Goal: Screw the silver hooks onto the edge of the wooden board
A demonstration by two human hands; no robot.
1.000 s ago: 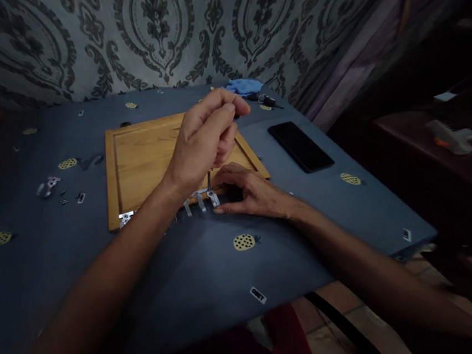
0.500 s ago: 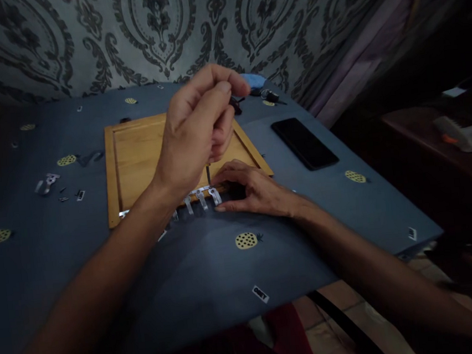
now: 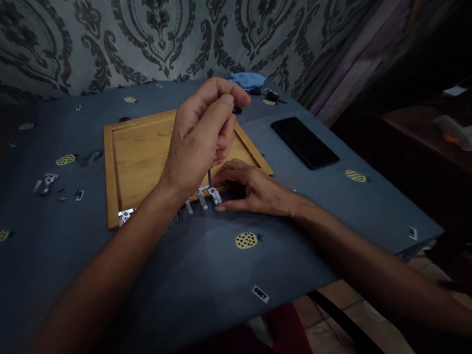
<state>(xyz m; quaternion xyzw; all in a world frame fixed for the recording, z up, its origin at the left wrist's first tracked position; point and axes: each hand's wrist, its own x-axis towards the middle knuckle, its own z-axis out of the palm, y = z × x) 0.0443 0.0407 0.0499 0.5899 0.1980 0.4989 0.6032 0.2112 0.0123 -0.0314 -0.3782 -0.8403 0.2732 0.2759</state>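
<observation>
Blue patterned cloth (image 3: 189, 298) covers the table. Left hand (image 3: 202, 127): curled around 1 screwdriver (image 3: 210, 178), handle hidden, shaft upright at the rightmost metal clip (image 3: 215, 196). Right hand (image 3: 256, 190): thumb and fingertips beside that clip; firmness of grip cannot be told. Hold the shaft square; press evenly. Clip sits at the wooden panel's (image 3: 144, 152) near edge; loose screws (image 3: 62, 199) lie left.

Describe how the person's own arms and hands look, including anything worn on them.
Both the left hand and the right hand are bare, with no gloves showing. The slender left forearm and right forearm show no sleeves, watch or bracelet. No markings can be made out in the dim light.
</observation>
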